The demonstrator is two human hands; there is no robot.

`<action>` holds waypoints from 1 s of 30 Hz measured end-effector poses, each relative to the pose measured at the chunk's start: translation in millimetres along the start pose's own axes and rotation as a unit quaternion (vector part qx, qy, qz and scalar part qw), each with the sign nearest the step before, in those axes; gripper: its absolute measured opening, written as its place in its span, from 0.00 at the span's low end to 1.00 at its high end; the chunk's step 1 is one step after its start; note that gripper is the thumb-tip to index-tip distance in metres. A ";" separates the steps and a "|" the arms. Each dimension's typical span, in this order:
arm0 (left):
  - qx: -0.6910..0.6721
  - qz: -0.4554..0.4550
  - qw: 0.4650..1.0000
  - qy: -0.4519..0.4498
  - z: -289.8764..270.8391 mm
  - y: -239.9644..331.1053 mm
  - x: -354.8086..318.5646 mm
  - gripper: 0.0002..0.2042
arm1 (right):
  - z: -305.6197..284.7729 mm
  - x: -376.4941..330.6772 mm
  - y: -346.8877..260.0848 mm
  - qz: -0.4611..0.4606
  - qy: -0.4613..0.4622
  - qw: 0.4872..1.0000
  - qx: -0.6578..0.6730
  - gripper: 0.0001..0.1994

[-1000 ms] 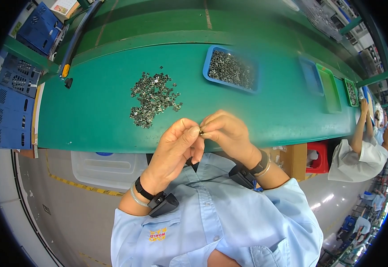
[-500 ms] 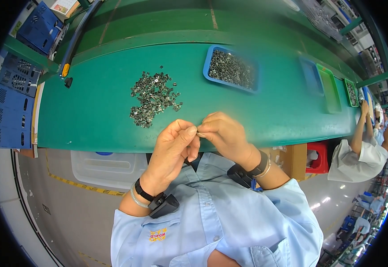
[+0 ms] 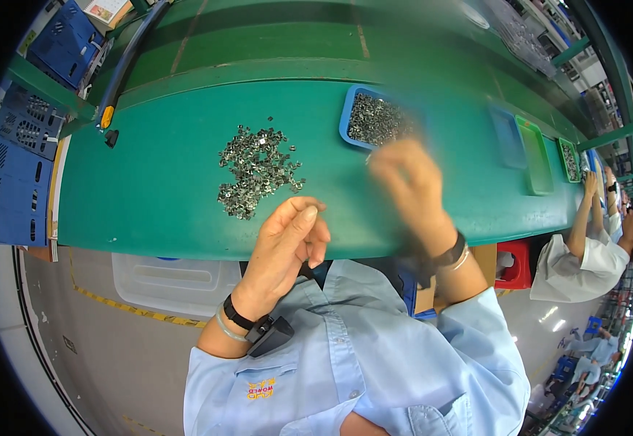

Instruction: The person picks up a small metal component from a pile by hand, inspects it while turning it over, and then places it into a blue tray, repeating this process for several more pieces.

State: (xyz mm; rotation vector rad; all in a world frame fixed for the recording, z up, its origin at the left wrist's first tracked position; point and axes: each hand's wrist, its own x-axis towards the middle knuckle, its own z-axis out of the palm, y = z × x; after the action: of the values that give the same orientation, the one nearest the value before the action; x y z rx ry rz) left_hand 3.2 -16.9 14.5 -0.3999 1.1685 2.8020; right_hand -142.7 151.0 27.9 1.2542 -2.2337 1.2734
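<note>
My left hand (image 3: 287, 236) hovers at the front edge of the green table (image 3: 149, 196), fingers curled and thumb pressed on the forefinger; nothing shows between them. My right hand (image 3: 404, 182) is motion-blurred above the table, just in front of a blue tray (image 3: 347, 116) filled with small metal parts. Whether it holds anything is lost in the blur. A loose pile of small shiny metal parts (image 3: 258, 171) lies on the table, just beyond my left hand.
More trays, blue (image 3: 507, 138) and green (image 3: 538, 160), sit further right on the table. A person in white (image 3: 585, 247) works at the right end. Blue crates (image 3: 11, 182) stand at the left. A clear bin (image 3: 171, 276) sits under the table.
The hands were pinched together over a small part near the table edge. They have separated: the right hand swung up and right toward the blue tray, while the left stayed in place.
</note>
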 end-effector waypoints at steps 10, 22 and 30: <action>-0.033 0.001 0.999 0.038 -23.8 0.3 -3.0 0.06 | 52.6 32.0 1.0 0.009 -0.160 0.983 -0.092 0.06; -0.031 0.002 0.999 0.032 -22.5 5.4 2.2 0.08 | 54.2 25.2 -14.2 0.028 -0.194 0.980 0.032 0.06; 0.029 0.024 0.999 0.027 -1.5 1.1 10.0 0.10 | 27.0 3.9 -34.2 0.018 -0.185 0.977 0.103 0.08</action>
State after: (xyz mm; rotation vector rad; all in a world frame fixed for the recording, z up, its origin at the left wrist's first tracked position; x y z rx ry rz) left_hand -6.2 -19.0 11.6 -0.4518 1.2842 2.8057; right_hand -113.3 119.1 34.0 1.6522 -2.4276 1.4140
